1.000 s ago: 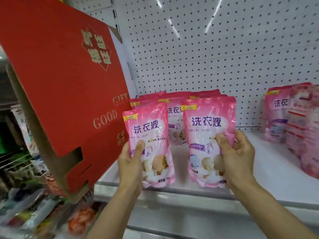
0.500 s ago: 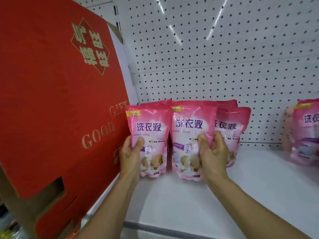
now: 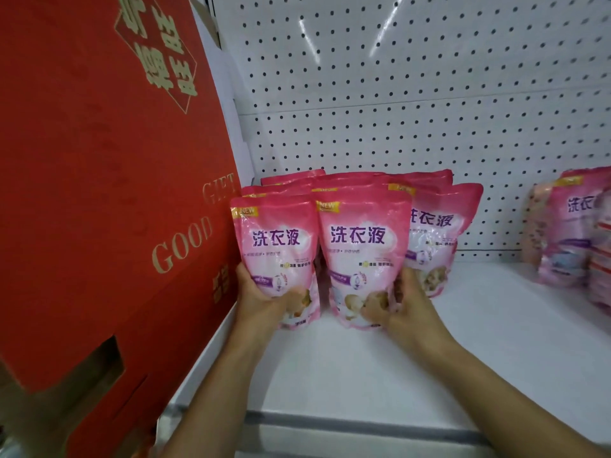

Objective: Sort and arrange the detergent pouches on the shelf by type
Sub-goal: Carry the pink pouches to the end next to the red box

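Head view: left hand and right hand, fingers grasping two glossy pink plastic detergent pouches, have pushed them back to stand against the matching row near the white shelf's left rear corner, nearly placed.

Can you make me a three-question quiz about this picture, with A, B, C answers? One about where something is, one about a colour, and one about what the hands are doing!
1. Where is the red gift box?
A. left of the pouches
B. on top of them
C. behind the pegboard

2. What colour are the pouches?
A. green
B. pink
C. black

3. What are the hands doing?
A. each grips a pouch
B. both are empty
C. both are lifting the box

Answers:
1 A, the box stands left of the left pouch.
2 B, the right pouch is pink too.
3 A, the left hand and right hand each hold one.
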`<action>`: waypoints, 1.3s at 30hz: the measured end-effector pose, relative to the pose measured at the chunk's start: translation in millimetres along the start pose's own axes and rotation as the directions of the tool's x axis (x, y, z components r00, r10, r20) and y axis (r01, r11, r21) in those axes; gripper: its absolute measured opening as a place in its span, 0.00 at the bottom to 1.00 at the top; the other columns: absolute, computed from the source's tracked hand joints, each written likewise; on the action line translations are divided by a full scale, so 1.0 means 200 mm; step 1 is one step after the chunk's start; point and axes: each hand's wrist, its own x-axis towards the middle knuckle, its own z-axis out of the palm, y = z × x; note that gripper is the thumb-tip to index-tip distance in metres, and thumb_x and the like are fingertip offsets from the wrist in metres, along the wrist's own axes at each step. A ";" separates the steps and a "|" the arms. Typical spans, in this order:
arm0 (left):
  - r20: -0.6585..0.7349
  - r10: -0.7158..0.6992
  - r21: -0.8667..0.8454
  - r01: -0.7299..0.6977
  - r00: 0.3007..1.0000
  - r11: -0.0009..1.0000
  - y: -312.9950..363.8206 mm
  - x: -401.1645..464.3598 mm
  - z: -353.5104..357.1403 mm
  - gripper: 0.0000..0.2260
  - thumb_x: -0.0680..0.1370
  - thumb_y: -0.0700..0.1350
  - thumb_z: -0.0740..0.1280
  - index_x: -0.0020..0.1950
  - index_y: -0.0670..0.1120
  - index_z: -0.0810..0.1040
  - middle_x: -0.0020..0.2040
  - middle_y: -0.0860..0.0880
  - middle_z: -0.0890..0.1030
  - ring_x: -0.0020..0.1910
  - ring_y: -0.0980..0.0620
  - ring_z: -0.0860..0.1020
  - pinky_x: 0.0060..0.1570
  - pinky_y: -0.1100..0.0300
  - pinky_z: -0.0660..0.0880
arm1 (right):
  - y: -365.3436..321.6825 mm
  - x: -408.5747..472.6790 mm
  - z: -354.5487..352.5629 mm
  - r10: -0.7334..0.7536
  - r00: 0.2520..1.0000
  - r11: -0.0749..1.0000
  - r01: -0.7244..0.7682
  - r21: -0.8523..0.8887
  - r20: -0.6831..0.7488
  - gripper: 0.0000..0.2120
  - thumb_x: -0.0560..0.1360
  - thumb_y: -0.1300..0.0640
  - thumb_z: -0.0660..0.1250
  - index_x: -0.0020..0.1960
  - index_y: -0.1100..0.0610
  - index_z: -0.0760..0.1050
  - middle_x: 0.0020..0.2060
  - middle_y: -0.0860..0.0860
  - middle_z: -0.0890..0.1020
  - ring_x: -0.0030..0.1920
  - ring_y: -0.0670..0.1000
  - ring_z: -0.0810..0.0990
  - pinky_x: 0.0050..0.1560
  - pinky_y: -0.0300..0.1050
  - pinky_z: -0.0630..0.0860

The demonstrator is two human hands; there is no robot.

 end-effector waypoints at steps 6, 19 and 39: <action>-0.032 0.068 0.092 -0.064 0.997 0.994 0.01 0.01 0.06 0.37 0.67 0.34 0.79 0.66 0.53 0.62 0.55 0.56 0.78 0.51 0.62 0.78 0.50 0.43 0.81 | -0.01 0.04 0.04 -0.028 0.998 0.989 0.021 -0.146 -0.052 0.27 0.70 0.60 0.75 0.63 0.50 0.65 0.54 0.44 0.78 0.54 0.47 0.79 0.54 0.48 0.78; -0.013 0.112 0.338 -0.101 0.994 0.936 0.04 -0.18 0.07 0.52 0.60 0.67 0.72 0.79 0.56 0.52 0.78 0.59 0.54 0.76 0.49 0.60 0.72 0.44 0.65 | -0.12 -0.17 -0.15 -0.092 0.993 0.958 0.067 -0.278 -0.077 0.23 0.74 0.59 0.72 0.67 0.50 0.71 0.59 0.40 0.74 0.57 0.38 0.74 0.61 0.35 0.70; 0.728 -0.008 0.174 -0.173 0.685 0.969 0.19 -0.75 1.27 0.18 0.78 0.52 0.69 0.67 0.61 0.70 0.64 0.64 0.72 0.61 0.66 0.73 0.48 0.71 0.72 | 0.03 -0.48 -1.39 -0.126 0.627 0.963 -0.107 -0.246 -0.769 0.39 0.65 0.52 0.80 0.68 0.51 0.61 0.61 0.45 0.70 0.61 0.49 0.73 0.64 0.53 0.73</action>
